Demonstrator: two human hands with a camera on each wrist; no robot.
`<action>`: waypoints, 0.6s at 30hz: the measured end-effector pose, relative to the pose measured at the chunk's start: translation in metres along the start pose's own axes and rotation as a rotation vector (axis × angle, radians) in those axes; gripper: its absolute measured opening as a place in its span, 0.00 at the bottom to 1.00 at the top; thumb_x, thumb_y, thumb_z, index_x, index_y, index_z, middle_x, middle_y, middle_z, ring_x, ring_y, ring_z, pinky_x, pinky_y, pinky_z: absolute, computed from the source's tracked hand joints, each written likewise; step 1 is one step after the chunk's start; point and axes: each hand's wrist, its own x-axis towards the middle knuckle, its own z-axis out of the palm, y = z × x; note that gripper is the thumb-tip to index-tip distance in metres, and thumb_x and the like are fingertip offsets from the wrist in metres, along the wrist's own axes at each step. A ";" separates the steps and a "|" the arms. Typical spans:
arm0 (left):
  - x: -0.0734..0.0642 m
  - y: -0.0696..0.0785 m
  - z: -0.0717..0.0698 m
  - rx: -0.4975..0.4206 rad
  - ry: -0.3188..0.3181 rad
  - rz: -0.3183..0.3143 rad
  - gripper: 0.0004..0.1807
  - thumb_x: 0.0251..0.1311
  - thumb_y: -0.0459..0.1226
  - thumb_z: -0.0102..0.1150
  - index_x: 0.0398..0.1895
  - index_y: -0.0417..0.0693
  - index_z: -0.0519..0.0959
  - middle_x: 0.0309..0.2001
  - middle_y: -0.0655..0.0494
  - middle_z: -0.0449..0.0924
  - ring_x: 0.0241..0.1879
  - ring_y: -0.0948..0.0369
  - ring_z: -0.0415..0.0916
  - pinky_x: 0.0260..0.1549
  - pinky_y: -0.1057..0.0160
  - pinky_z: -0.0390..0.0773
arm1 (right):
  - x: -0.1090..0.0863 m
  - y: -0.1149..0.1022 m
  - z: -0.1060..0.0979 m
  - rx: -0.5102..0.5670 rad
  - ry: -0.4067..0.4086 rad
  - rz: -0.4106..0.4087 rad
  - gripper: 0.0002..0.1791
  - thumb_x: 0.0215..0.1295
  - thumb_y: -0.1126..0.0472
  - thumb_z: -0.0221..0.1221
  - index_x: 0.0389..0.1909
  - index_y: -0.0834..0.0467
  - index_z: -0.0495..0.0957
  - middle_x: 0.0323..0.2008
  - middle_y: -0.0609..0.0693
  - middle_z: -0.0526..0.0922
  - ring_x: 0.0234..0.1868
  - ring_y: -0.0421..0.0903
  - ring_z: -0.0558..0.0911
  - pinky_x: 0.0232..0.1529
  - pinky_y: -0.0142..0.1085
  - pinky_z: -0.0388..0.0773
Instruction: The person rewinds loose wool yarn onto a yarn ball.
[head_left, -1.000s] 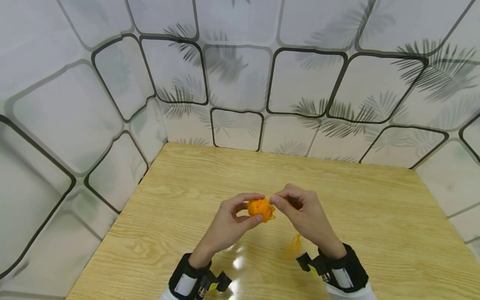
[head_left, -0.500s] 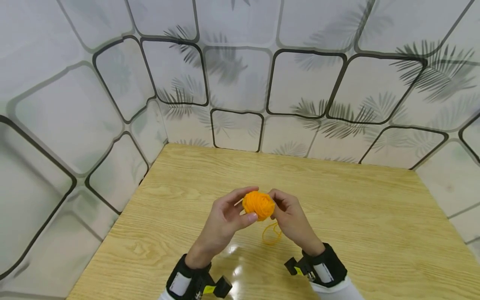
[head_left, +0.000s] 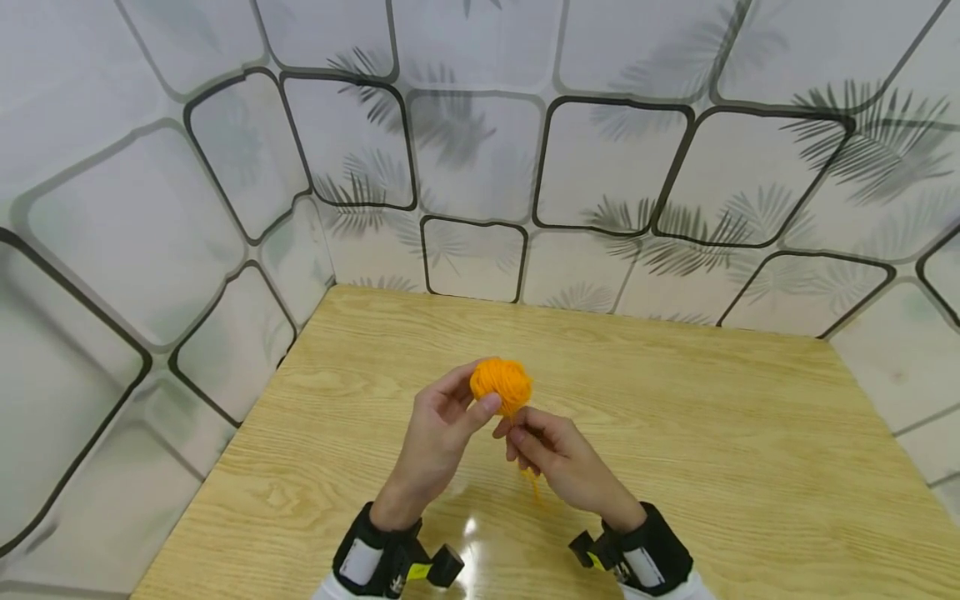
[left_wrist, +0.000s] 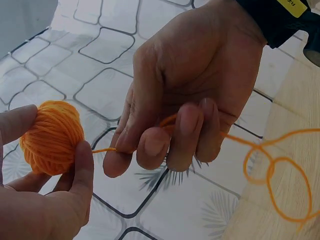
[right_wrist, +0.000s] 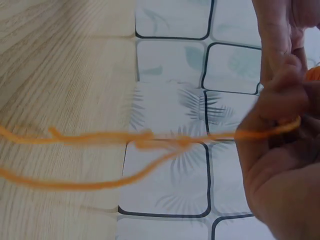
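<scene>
My left hand (head_left: 442, 437) holds a small ball of orange yarn (head_left: 501, 385) above the table, thumb on one side and fingers on the other. Just below and right of the ball, my right hand (head_left: 558, 458) pinches the yarn strand between thumb and forefinger. In the left wrist view a short taut strand (left_wrist: 104, 150) runs from the ball (left_wrist: 52, 137) to that pinch. The strand passes through the right hand's curled fingers (left_wrist: 186, 122), and its loose tail (left_wrist: 290, 187) hangs in loops beyond. The right wrist view shows the tail (right_wrist: 100, 137) blurred.
A light wood-grain table (head_left: 360, 350) lies under both hands. Behind it and to the left stand walls (head_left: 480, 158) with a pattern of dark-outlined rounded shapes and grey leaves. Each wrist wears a black strap with a small camera (head_left: 442, 567).
The left hand has raised the ball slightly and shifted it left, turning it. My right hand first moved left toward the ball, then down to below it. The loose tail moved left with it.
</scene>
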 end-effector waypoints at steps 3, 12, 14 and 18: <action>0.000 -0.001 0.000 -0.007 0.008 -0.003 0.32 0.66 0.39 0.67 0.65 0.27 0.70 0.58 0.46 0.77 0.55 0.55 0.75 0.56 0.62 0.78 | -0.001 -0.001 0.003 0.008 -0.028 -0.019 0.09 0.77 0.72 0.49 0.44 0.66 0.78 0.42 0.63 0.76 0.38 0.49 0.79 0.33 0.34 0.81; 0.001 -0.002 0.000 0.021 0.016 0.024 0.31 0.66 0.39 0.68 0.66 0.29 0.71 0.58 0.44 0.76 0.56 0.52 0.76 0.53 0.60 0.81 | -0.009 -0.005 0.004 0.007 -0.036 0.065 0.12 0.80 0.66 0.48 0.50 0.65 0.79 0.23 0.51 0.75 0.16 0.38 0.67 0.14 0.28 0.64; 0.001 -0.003 0.000 0.044 0.023 0.030 0.30 0.66 0.38 0.68 0.66 0.30 0.71 0.59 0.43 0.75 0.56 0.52 0.76 0.53 0.60 0.81 | -0.010 -0.005 0.005 -0.033 -0.010 0.063 0.11 0.80 0.66 0.49 0.47 0.63 0.81 0.20 0.45 0.71 0.17 0.37 0.65 0.15 0.28 0.62; 0.001 -0.003 -0.001 0.063 0.047 0.033 0.29 0.66 0.35 0.67 0.66 0.31 0.71 0.59 0.42 0.75 0.55 0.52 0.76 0.50 0.60 0.83 | -0.012 -0.007 0.005 -0.099 0.012 0.044 0.13 0.79 0.65 0.51 0.36 0.59 0.82 0.18 0.44 0.67 0.18 0.33 0.61 0.16 0.29 0.58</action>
